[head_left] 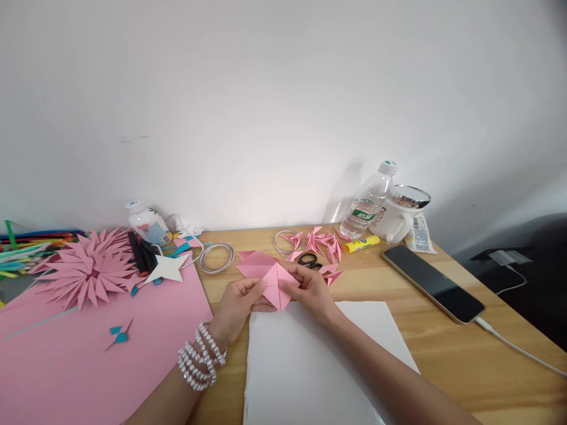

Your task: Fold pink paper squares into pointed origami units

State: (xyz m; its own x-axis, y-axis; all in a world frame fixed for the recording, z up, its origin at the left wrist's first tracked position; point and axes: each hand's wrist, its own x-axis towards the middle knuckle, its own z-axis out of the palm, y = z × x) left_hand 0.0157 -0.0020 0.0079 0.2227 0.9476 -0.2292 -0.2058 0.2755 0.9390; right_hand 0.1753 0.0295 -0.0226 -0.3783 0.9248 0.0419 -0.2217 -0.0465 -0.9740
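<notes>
Tabletop [522, 360]: pale wood with visible grain, its far side by a plain white wall [283, 118]; a dark area beyond its right edge at 3 o'clock.
Folded paper [272, 277]: pink, creased into a diamond with a centre line, between both hands; it is the dial's centre for all directions below.
White sheet [287, 372]: at 6 o'clock, flat on the wood, partly under the right forearm.
Pink sheet [168, 348]: from 8 to 9 o'clock, a spiky pink paper flower [91, 273] at its far side.
Far side: coiled cable [217, 258] at 10; scissors [309, 260] and pink folded pieces [316, 240] at 1; yellow glue stick [361, 244], water bottle [365, 206] and white mug [392, 218] at 2; smartphone [434, 283] at 3.
Left hand [243, 297]: enters from 7 o'clock, pinching the diamond's left side, thumb on top, fingers beneath; pearl bracelets [201, 357] circle the wrist.
Right hand [311, 289]: enters from 4 o'clock, gripping the right side, thumb across the face, fingers curled at the edge.
</notes>
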